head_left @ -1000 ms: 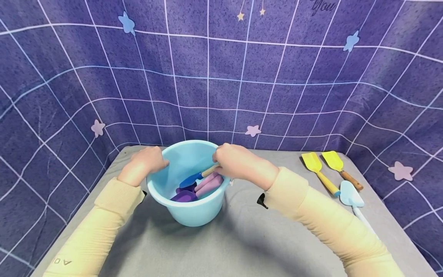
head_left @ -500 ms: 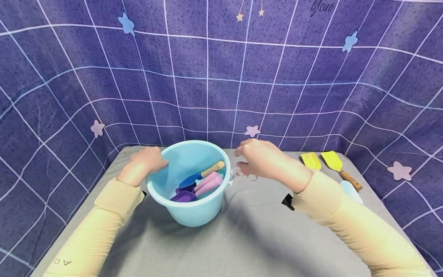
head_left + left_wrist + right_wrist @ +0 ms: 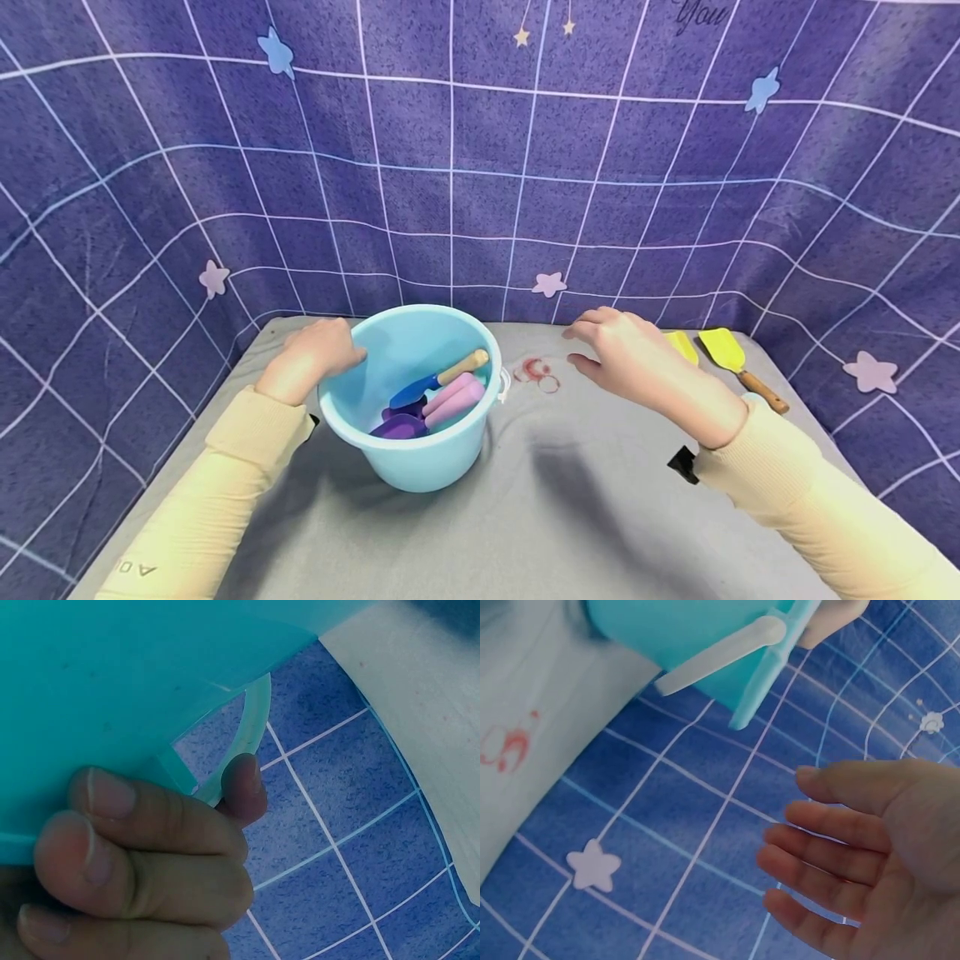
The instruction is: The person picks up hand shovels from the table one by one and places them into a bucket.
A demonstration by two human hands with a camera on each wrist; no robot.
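A light blue bucket [image 3: 423, 462] stands on the grey cloth, left of the middle in the head view. My left hand [image 3: 315, 354] grips its left rim, and in the left wrist view the curled fingers [image 3: 165, 825] press the outer wall beside the bucket's handle. Inside lie a blue toy shovel [image 3: 414, 391] with a wooden handle and purple shovels [image 3: 401, 427] with pink handles [image 3: 459, 402]. Apart from the bucket, to its right, my right hand [image 3: 630, 354] hovers with nothing held. Its fingers are relaxed and spread slightly in the right wrist view.
A yellow shovel [image 3: 724, 348] with a wooden handle lies at the back right. Beside it another yellow shovel [image 3: 684, 345] is partly behind my right hand. My right sleeve covers most of a light blue shovel [image 3: 757, 400]. Red ring marks [image 3: 536, 369] show on the cloth.
My right hand has let go of the things at the bucket's right rim and moved right, uncovering the wooden handle and red marks. The left hand and bucket have stayed put.
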